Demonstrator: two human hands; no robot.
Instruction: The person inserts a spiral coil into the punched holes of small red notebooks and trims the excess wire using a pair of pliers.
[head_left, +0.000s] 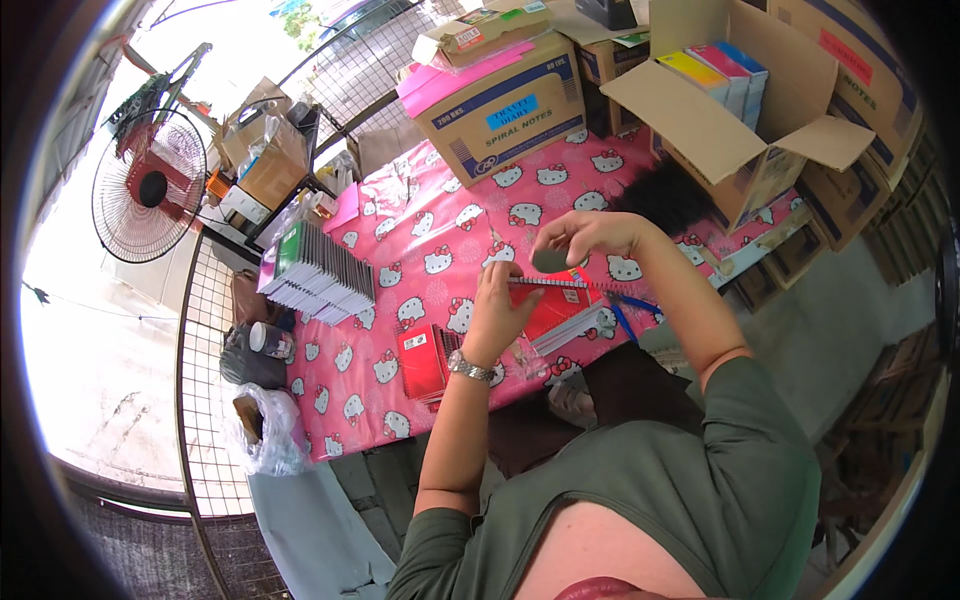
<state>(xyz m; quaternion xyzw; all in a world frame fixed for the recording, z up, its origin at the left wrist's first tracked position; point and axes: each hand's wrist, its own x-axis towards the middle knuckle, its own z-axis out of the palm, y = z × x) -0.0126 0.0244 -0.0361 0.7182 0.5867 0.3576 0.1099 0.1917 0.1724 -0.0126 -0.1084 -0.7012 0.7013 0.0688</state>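
Notebook: while it is held edge-on above the pink cat-print tablecloth (420,300), the red spiral notebook (555,290) sits between both hands.
Left hand (497,315): fingers closed on the notebook's near end.
Right hand (580,238): curled around a small grey object (549,261) just above the spiral.
Nearby: red notebook stack (425,360), green-edged stack (318,272), open cardboard box (735,100).
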